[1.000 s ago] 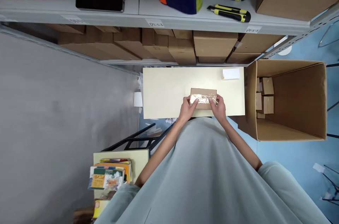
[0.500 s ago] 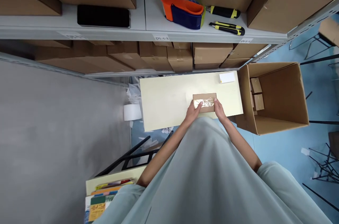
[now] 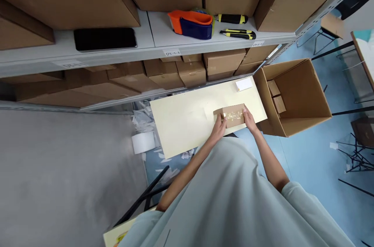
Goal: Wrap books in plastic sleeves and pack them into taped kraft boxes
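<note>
1. Box (image 3: 231,115): small brown cardboard, rectangular, lying flat near the front edge of the pale table (image 3: 181,122); long axis runs left-right along the table, far end tilted slightly up-right.
2. Shiny, crinkled clear tape along its top.
3. Left hand (image 3: 219,127) grasps the left end; right hand (image 3: 249,119) grasps the right end.
4. Large open carton (image 3: 304,91) stands just right.

We're standing in packing stockroom: metal shelving (image 3: 175,50) carrying cardboard boxes (image 3: 223,60), tape dispenser (image 3: 191,24), utility knives (image 3: 237,33) above packing table (image 3: 181,122).
</note>
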Action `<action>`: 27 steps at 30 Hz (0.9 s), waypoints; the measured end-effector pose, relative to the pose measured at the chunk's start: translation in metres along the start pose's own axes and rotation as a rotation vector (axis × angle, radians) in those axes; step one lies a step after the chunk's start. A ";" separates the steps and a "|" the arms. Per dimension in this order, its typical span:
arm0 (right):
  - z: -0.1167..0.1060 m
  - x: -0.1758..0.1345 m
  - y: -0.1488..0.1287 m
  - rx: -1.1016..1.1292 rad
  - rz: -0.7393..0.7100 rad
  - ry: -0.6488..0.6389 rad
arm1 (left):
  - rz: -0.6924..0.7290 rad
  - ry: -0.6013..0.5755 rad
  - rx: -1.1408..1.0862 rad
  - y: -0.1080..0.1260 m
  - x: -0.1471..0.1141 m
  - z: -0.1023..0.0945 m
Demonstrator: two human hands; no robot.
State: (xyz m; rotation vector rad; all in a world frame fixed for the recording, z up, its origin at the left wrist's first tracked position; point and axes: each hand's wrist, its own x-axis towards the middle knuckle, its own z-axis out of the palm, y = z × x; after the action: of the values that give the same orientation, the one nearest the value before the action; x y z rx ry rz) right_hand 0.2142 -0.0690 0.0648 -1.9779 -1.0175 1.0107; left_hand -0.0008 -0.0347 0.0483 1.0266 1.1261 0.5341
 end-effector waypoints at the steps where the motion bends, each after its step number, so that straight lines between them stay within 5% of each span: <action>1: -0.005 0.000 0.007 -0.029 0.012 0.101 | 0.008 0.004 0.013 -0.005 0.000 0.002; 5: -0.030 0.002 0.034 -0.112 0.117 0.458 | -0.057 0.062 0.126 -0.021 0.016 -0.003; 8: -0.046 0.002 0.045 -0.135 0.224 0.522 | -0.193 0.051 0.214 -0.028 0.036 -0.009; 13: -0.055 -0.005 0.054 -0.083 0.179 0.373 | -0.150 -0.064 0.123 -0.030 0.049 -0.001; 27: -0.105 -0.002 0.081 0.133 0.229 0.088 | -0.232 0.280 0.105 0.003 0.056 0.075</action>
State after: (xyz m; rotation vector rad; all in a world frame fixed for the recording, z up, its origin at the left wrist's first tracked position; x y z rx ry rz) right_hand 0.3301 -0.1306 0.0474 -2.0401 -0.6694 1.0731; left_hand 0.0899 -0.0187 0.0295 0.9128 1.5141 0.4436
